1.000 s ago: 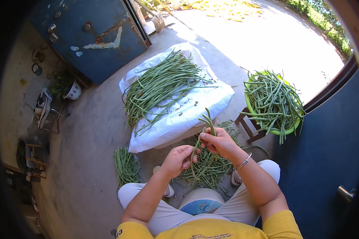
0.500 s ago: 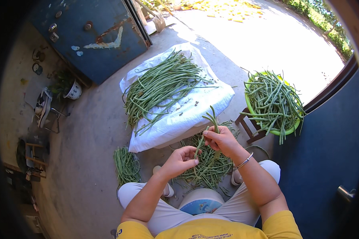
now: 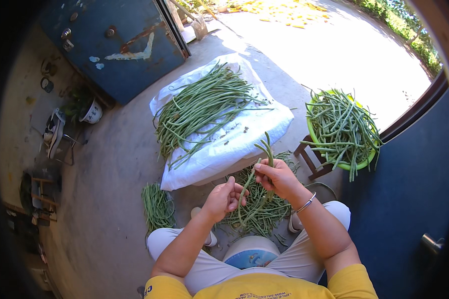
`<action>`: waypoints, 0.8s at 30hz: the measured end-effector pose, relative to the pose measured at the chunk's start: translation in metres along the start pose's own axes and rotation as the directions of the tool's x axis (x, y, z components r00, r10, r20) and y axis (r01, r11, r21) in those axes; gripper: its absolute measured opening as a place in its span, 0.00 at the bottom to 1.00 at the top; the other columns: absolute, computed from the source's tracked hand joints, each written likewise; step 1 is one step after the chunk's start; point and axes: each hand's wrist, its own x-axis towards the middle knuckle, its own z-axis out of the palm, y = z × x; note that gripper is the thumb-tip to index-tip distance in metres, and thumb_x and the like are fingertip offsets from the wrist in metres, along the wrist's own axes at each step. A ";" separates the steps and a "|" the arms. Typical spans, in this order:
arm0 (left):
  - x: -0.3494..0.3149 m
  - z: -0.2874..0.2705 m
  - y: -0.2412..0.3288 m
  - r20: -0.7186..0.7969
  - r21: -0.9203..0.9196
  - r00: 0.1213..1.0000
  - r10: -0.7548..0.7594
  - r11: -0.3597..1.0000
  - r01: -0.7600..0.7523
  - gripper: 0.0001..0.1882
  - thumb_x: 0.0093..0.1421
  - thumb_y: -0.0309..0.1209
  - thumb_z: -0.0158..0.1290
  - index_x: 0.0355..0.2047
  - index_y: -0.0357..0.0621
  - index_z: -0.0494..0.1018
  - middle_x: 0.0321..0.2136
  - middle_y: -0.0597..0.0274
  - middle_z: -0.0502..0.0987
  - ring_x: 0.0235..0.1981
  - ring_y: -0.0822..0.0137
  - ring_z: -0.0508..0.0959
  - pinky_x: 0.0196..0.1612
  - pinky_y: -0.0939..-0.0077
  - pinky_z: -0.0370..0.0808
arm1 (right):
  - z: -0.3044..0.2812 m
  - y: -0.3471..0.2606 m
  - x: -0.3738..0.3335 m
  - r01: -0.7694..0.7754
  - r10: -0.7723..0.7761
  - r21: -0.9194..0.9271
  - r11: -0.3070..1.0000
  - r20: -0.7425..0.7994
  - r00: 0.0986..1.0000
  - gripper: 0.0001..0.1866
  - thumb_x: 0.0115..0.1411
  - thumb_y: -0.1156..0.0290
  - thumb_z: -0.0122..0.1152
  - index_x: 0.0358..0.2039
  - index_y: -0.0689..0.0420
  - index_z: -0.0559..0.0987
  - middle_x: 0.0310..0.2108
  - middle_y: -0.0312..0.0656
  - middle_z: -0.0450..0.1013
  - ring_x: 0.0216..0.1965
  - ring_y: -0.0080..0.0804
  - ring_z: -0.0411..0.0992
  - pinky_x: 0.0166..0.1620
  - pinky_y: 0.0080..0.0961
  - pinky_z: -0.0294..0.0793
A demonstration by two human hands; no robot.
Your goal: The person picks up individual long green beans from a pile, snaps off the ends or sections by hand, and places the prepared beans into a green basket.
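My right hand grips a small bunch of long green beans, their tips standing up above my fingers. My left hand pinches the lower end of one of these beans just below and left of the right hand. Under both hands lies a loose heap of long beans on the ground between my knees. A large pile of long beans is spread on a white sack in front of me.
A green basin full of beans rests on a small wooden stool at the right. A small bundle of beans lies by my left knee. A blue metal door stands behind; clutter lines the left wall.
My left hand has slid slightly down and left along the bean while the right hand keeps the bunch raised in almost the same place.
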 end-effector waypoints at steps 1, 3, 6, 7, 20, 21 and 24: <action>0.004 -0.010 -0.009 -0.079 0.082 0.997 0.015 0.997 -0.008 0.19 0.62 0.44 0.41 0.31 0.38 0.71 0.23 0.62 0.73 0.15 0.79 0.64 0.18 0.86 0.61 | 0.000 -0.003 -0.001 0.006 -0.006 0.040 0.999 -0.001 1.000 0.09 0.57 0.67 0.54 0.24 0.57 0.72 0.17 0.36 0.70 0.10 0.16 0.60 0.13 0.12 0.54; 0.009 -0.015 -0.018 -0.184 0.314 0.970 0.159 0.945 -0.096 0.17 0.60 0.41 0.44 0.32 0.38 0.70 0.26 0.61 0.74 0.21 0.78 0.66 0.22 0.85 0.62 | -0.002 -0.009 -0.003 0.018 -0.017 0.119 0.993 -0.011 1.000 0.08 0.57 0.67 0.54 0.24 0.57 0.72 0.17 0.35 0.70 0.10 0.16 0.60 0.13 0.12 0.54; 0.011 -0.011 -0.019 -0.150 0.710 0.842 0.518 0.649 -0.273 0.14 0.58 0.36 0.47 0.37 0.36 0.70 0.32 0.63 0.73 0.32 0.76 0.68 0.32 0.83 0.64 | -0.006 -0.007 -0.002 0.022 -0.019 0.114 0.993 -0.020 1.000 0.09 0.57 0.67 0.55 0.24 0.57 0.72 0.17 0.35 0.70 0.10 0.15 0.60 0.12 0.11 0.54; 0.010 -0.010 -0.019 -0.101 0.811 0.778 0.620 0.504 -0.296 0.14 0.57 0.34 0.48 0.38 0.36 0.70 0.34 0.64 0.73 0.35 0.76 0.68 0.35 0.82 0.65 | -0.006 -0.006 -0.001 0.025 -0.024 0.092 0.995 -0.013 1.000 0.09 0.57 0.67 0.55 0.25 0.58 0.72 0.17 0.35 0.70 0.10 0.15 0.60 0.12 0.11 0.54; 0.007 0.001 -0.004 -0.058 -0.082 0.985 0.163 0.982 -0.167 0.11 0.61 0.32 0.43 0.31 0.36 0.71 0.20 0.65 0.71 0.22 0.75 0.69 0.28 0.84 0.66 | -0.012 -0.011 -0.002 0.156 -0.156 -0.019 0.988 -0.201 0.967 0.16 0.61 0.60 0.48 0.33 0.61 0.75 0.17 0.35 0.70 0.10 0.14 0.58 0.13 0.11 0.54; 0.007 0.001 -0.005 -0.057 -0.069 0.985 0.164 0.983 -0.168 0.11 0.61 0.32 0.43 0.31 0.36 0.71 0.20 0.65 0.71 0.22 0.75 0.69 0.28 0.84 0.66 | -0.008 -0.010 -0.004 0.106 -0.126 -0.119 0.987 -0.172 0.977 0.14 0.60 0.62 0.52 0.32 0.61 0.76 0.16 0.34 0.69 0.10 0.14 0.58 0.13 0.11 0.54; 0.009 0.004 -0.008 -0.038 -0.023 0.987 0.155 0.988 -0.156 0.11 0.61 0.33 0.44 0.31 0.36 0.71 0.19 0.65 0.71 0.21 0.75 0.68 0.28 0.84 0.66 | 0.014 0.005 -0.007 0.043 -0.066 -0.264 0.963 -0.078 0.995 0.11 0.56 0.64 0.57 0.29 0.60 0.77 0.16 0.33 0.69 0.12 0.13 0.60 0.14 0.11 0.55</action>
